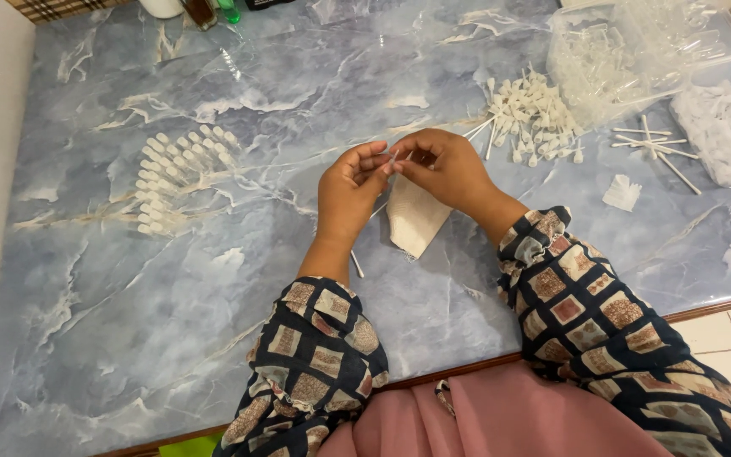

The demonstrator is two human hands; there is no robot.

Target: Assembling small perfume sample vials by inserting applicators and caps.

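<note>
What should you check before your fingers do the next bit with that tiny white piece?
1. Both hands meet on the tiny white piece: ok.
2. Left hand and right hand are in full view: ok.
3. White cloth lies under the hands to catch drops: ok.
4. Loose pile of white parts sits close by the right hand: ok.
5. Neat rows of white pieces are undisturbed: ok.
6. Piece is lined up straight: cannot tell, too small.
</note>
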